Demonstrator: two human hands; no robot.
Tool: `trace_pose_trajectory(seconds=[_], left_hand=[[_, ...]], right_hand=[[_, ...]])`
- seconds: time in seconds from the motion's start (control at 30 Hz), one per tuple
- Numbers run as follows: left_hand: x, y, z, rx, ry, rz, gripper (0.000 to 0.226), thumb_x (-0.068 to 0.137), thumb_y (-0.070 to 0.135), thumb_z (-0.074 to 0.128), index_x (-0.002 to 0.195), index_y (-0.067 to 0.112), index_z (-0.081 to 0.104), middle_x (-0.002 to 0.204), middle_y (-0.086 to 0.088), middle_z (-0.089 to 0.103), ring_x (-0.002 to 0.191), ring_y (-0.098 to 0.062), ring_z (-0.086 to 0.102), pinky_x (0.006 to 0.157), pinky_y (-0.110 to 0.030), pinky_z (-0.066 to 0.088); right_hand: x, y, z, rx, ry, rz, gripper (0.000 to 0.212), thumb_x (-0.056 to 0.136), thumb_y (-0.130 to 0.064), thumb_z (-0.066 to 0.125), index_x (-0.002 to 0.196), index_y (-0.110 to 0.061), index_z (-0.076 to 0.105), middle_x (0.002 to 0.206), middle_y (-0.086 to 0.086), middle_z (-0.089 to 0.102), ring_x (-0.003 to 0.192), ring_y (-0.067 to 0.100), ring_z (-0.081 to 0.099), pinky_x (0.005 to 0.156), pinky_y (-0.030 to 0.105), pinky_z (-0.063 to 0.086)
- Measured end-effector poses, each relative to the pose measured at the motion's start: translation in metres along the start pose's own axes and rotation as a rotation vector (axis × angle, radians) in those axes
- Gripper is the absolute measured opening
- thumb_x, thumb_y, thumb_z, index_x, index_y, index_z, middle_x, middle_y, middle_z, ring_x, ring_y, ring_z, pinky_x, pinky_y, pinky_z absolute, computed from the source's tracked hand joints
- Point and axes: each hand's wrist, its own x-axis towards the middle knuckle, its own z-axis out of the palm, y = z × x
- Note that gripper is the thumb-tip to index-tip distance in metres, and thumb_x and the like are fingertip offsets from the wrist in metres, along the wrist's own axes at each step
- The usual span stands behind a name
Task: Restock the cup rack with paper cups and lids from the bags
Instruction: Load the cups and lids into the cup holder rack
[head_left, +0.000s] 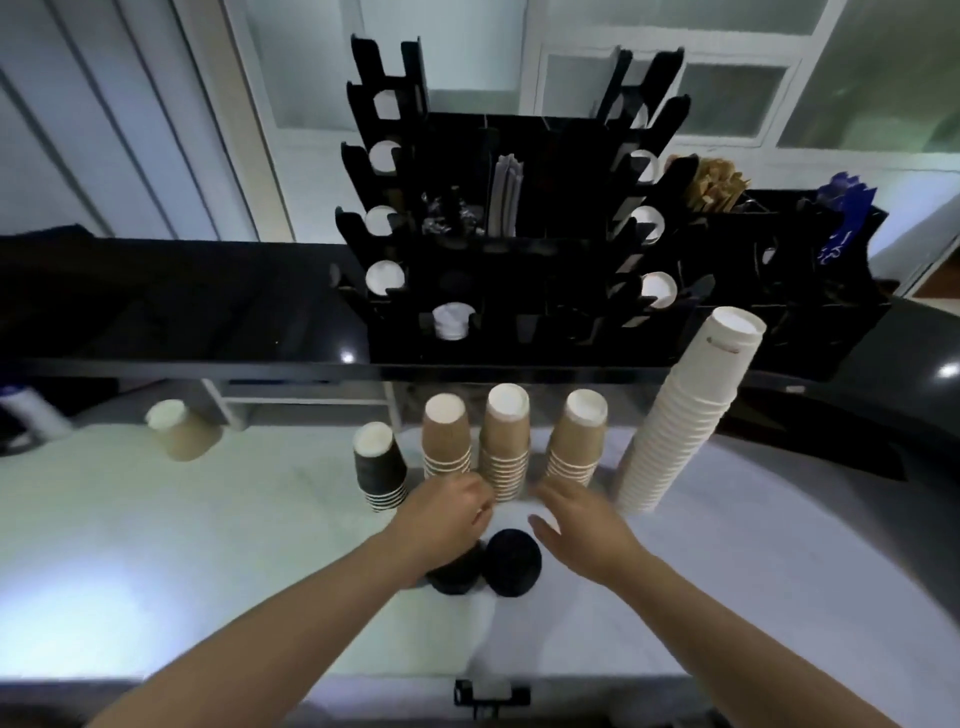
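Stacks of upturned paper cups are being lined up on the white counter (182, 545) below the black cup rack (519, 291): a black stack (379, 465), three brown stacks (504, 441) and a tall white stack (685, 410) leaning at the right. A lone brown cup (182, 428) is lying tilted, well apart to the left. Two black lids (511, 569) are being kept side by side near the arms. The left hand (447, 514) is being held with fingers curled at the base of the brown stacks; whether anything is being gripped cannot be told. The right hand (582, 525) is being held released, fingers straight. White cup bottoms are being shown in the rack's side slots.
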Motion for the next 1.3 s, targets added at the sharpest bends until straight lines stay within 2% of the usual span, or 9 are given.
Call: trace_pose_trajectory(seconds=[0.07,0.13,0.33,0.5,0.67,0.8,1.0,1.2,1.3], left_hand=[[-0.018,-0.001,0.018,0.017,-0.057,-0.037,0.023,0.100,0.034,0.046,0.095,0.018,0.062,0.102,-0.002,0.063,0.094,-0.024,0.059,0.076,-0.039,0.049],[-0.030,0.002,0.034,0.013,-0.108,-0.068,0.023,0.100,0.033,0.047,0.098,0.016,0.062,0.105,-0.004,0.063,0.097,-0.025,0.058,0.079,-0.038,0.047],[-0.059,-0.002,0.085,-0.001,-0.204,-0.101,0.024,0.101,0.035,0.045,0.110,0.020,0.061,0.115,-0.001,0.062,0.105,-0.023,0.057,0.083,-0.038,0.048],[-0.070,-0.002,0.106,0.009,-0.176,-0.100,0.025,0.100,0.029,0.044,0.110,0.016,0.063,0.111,-0.006,0.063,0.100,-0.027,0.058,0.083,-0.038,0.045],[-0.070,-0.001,0.114,-0.001,-0.175,-0.095,0.027,0.098,0.029,0.043,0.106,0.015,0.064,0.107,-0.008,0.064,0.098,-0.030,0.058,0.083,-0.040,0.046],[-0.056,0.005,0.104,-0.024,-0.158,-0.079,0.027,0.101,0.030,0.042,0.109,0.015,0.064,0.113,-0.005,0.063,0.103,-0.027,0.057,0.084,-0.039,0.048],[-0.014,0.015,0.068,-0.029,-0.059,0.019,0.026,0.101,0.032,0.043,0.110,0.018,0.063,0.112,-0.001,0.062,0.105,-0.022,0.056,0.084,-0.036,0.045],[0.044,0.045,0.005,-0.067,0.218,0.222,0.028,0.099,0.033,0.040,0.106,0.019,0.063,0.105,0.002,0.064,0.096,-0.017,0.058,0.082,-0.033,0.049],[0.072,0.069,-0.030,-0.072,0.329,0.319,0.031,0.098,0.033,0.039,0.108,0.018,0.064,0.108,0.002,0.066,0.099,-0.017,0.059,0.085,-0.030,0.049]], right_hand=[[-0.002,0.001,0.033,-0.040,-0.205,0.054,0.058,0.092,-0.047,0.056,0.146,-0.032,0.044,0.150,0.000,0.045,0.131,0.025,0.049,0.103,0.040,0.044],[-0.004,0.000,0.060,-0.053,-0.354,0.106,0.073,0.090,-0.051,0.060,0.154,-0.035,0.028,0.162,0.003,0.025,0.142,0.029,0.035,0.110,0.043,0.038],[0.003,-0.002,0.119,-0.093,-0.532,0.143,0.098,0.083,-0.055,0.070,0.156,-0.045,0.004,0.166,0.006,-0.008,0.150,0.036,0.009,0.109,0.055,0.038],[0.007,0.004,0.144,-0.073,-0.498,0.216,0.098,0.083,-0.054,0.071,0.154,-0.049,0.003,0.165,0.007,-0.006,0.146,0.040,0.016,0.109,0.058,0.037],[0.000,0.008,0.149,-0.046,-0.427,0.182,0.088,0.083,-0.049,0.070,0.153,-0.044,0.016,0.153,0.009,0.016,0.129,0.041,0.036,0.102,0.051,0.045],[-0.009,0.011,0.138,0.003,-0.408,0.223,0.092,0.081,-0.044,0.072,0.154,-0.043,0.015,0.151,0.009,0.018,0.127,0.041,0.036,0.101,0.051,0.045],[-0.008,0.023,0.072,0.059,-0.236,0.230,0.099,0.075,-0.044,0.076,0.153,-0.044,0.016,0.152,0.006,0.021,0.126,0.041,0.040,0.101,0.049,0.046],[-0.015,0.024,-0.032,0.061,0.035,0.167,0.093,0.075,-0.042,0.078,0.151,-0.042,0.023,0.149,0.000,0.025,0.123,0.033,0.045,0.100,0.046,0.049],[-0.027,0.026,-0.077,0.061,0.146,0.166,0.095,0.077,-0.043,0.076,0.152,-0.046,0.018,0.146,-0.002,0.029,0.126,0.028,0.044,0.102,0.045,0.049]])
